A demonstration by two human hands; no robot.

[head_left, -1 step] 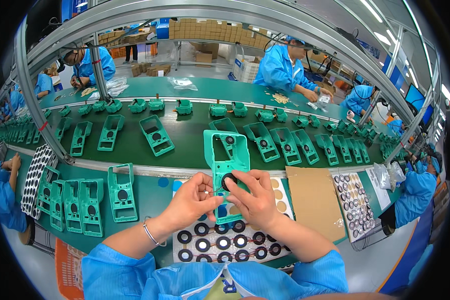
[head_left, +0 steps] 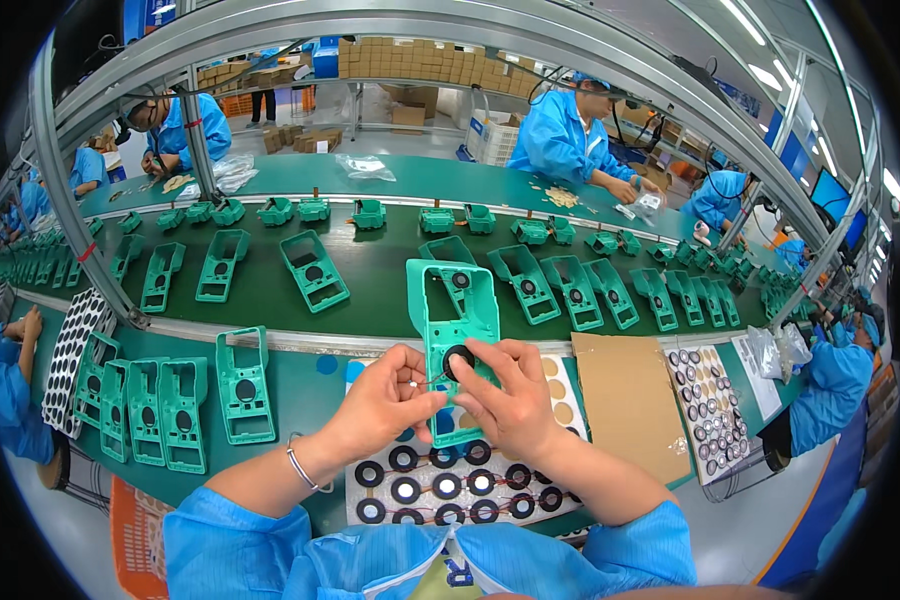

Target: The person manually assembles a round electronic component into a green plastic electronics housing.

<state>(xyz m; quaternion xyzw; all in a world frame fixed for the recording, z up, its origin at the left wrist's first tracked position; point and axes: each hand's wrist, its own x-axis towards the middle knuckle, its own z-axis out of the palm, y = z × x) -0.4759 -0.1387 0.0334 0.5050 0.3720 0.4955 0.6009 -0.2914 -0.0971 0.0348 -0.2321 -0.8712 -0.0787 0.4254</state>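
A green plastic housing (head_left: 475, 318) with an open frame stands tilted up between my hands over the bench. Inside it sits a round black speaker (head_left: 457, 362), with the thumb and index finger of my right hand (head_left: 518, 402) closed on it. My left hand (head_left: 385, 388) is at the housing's left edge, its thumb and fingers pinching thin wires (head_left: 434, 381) that run to the speaker. Another black disc (head_left: 460, 280) is fitted higher in the housing. What bears the housing's weight is hidden. Below my hands lies a white sheet (head_left: 354, 487) holding rows of black-rimmed speakers (head_left: 405, 490).
Several green housings (head_left: 245, 390) stand at left. Beyond them, more housings (head_left: 313, 272) line a green conveyor (head_left: 370, 290). To my right lie a brown cardboard sheet (head_left: 630, 400) and a tray of round parts (head_left: 708, 410). A metal post (head_left: 70, 190) rises at left; co-workers (head_left: 575, 130) sit across.
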